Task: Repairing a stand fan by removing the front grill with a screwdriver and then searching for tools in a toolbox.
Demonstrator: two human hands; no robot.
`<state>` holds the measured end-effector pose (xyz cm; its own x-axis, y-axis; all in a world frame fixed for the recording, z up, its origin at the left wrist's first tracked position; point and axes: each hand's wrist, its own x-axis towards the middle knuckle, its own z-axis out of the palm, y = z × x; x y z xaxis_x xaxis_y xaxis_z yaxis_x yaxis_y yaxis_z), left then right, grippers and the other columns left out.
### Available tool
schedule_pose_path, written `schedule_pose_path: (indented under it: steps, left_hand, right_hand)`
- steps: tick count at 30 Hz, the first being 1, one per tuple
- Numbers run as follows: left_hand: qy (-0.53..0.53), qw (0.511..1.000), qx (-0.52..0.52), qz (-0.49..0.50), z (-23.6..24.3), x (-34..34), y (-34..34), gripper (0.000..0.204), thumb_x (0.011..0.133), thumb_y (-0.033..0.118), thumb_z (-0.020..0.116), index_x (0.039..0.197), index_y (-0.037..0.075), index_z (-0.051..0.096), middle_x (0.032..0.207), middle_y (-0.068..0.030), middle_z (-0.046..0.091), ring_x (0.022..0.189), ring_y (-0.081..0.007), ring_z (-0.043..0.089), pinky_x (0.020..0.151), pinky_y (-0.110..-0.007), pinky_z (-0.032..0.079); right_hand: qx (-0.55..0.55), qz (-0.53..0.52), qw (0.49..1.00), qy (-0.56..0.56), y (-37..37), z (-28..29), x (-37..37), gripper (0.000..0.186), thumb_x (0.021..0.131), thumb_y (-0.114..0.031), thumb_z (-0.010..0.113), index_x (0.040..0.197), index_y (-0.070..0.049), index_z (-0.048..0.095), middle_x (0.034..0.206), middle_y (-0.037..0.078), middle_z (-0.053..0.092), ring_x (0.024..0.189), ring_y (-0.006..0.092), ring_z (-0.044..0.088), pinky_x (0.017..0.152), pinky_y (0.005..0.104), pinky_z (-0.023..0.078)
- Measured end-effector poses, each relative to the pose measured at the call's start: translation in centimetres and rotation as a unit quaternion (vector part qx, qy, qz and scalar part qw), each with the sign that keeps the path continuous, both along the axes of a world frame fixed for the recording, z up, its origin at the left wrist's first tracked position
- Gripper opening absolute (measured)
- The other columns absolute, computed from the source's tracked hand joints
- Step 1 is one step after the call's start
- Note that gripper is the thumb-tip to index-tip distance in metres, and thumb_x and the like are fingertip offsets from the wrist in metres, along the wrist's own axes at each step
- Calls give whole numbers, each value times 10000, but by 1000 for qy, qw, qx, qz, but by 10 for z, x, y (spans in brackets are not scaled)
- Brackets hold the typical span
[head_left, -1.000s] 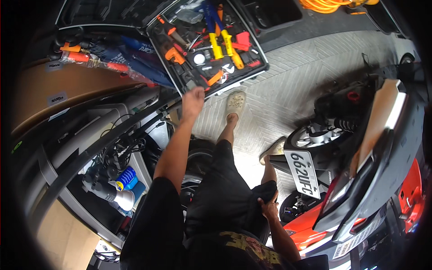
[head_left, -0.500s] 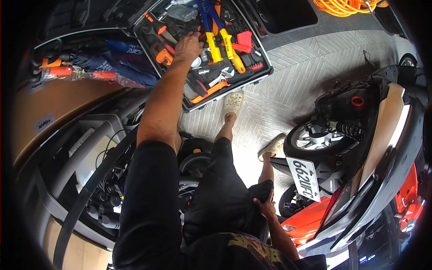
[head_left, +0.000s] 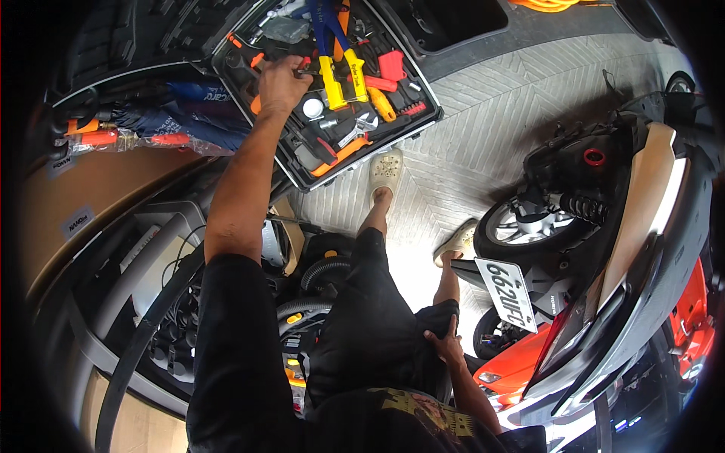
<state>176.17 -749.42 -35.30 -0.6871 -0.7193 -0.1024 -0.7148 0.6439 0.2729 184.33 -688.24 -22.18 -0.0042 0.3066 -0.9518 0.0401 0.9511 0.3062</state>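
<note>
My left hand [head_left: 281, 85] reaches into an open black toolbox [head_left: 422, 113] with a silver rim, its fingers bent round something dark I cannot make out among the tools. Beside it lie yellow-and-blue long-handled cutters [head_left: 333, 84], a round white item [head_left: 313, 107], an adjustable wrench [head_left: 359, 128], an orange-handled tool [head_left: 338, 158] and red and black tools. Low on the right, my right hand [head_left: 445, 343] rests on my right thigh near the knee, fingers apart, holding nothing.
A scooter [head_left: 575, 189] stands close on my right, a red vehicle [head_left: 687, 317] beyond it. At left are a cardboard box [head_left: 121, 177], bagged blue items [head_left: 192, 113] and a metal-framed cart [head_left: 128, 355] with cables. An orange hose coil [head_left: 547, 4] is up top.
My left hand has gone up from the toolbox's near edge into the tools, then slightly left, its fingers now curled on something. My right hand stays on my thigh.
</note>
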Motion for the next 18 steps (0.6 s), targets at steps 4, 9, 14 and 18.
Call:
schedule_pose_path:
  steps: [4, 9, 14, 18]
  left_hand:
    - [4, 998, 57, -32, 10, 5, -14, 287, 658, 140, 686, 937, 92, 640, 899, -72, 658, 905, -276, 599, 802, -357, 482]
    - [-186, 970, 116, -102, 35, -10, -22, 324, 664, 116, 687, 976, 54, 621, 929, -141, 650, 906, -281, 620, 810, -361, 483]
    - [-278, 932, 157, -170, 37, -6, -36, 429, 706, 98, 698, 1111, 13, 584, 862, -166, 647, 698, -255, 646, 648, -335, 510]
    - [-301, 870, 385, 65, 35, 6, -29, 628, 741, 25, 651, 1318, 32, 404, 811, -157, 610, 589, -195, 589, 449, -313, 455]
  right_hand:
    - [-4, -10, 1000, -3, 2, 5, 1, 1133, 650, -671, 638, 1435, -257, -67, 1239, 384, 353, 1093, 505, 469, 921, 516, 399]
    - [-8, -6, 1000, 12, 7, 2, 6, 1098, 667, -665, 630, 1439, -241, -26, 1224, 373, 377, 1090, 502, 472, 911, 524, 397]
    - [-20, -9, 1000, 14, 17, 3, 11, 1107, 661, -666, 634, 1440, -237, -25, 1228, 362, 380, 1095, 494, 472, 904, 520, 406]
    - [-16, -12, 1000, 14, 25, 1, 14, 1112, 653, -674, 635, 1440, -246, -24, 1236, 354, 379, 1104, 489, 467, 902, 518, 410]
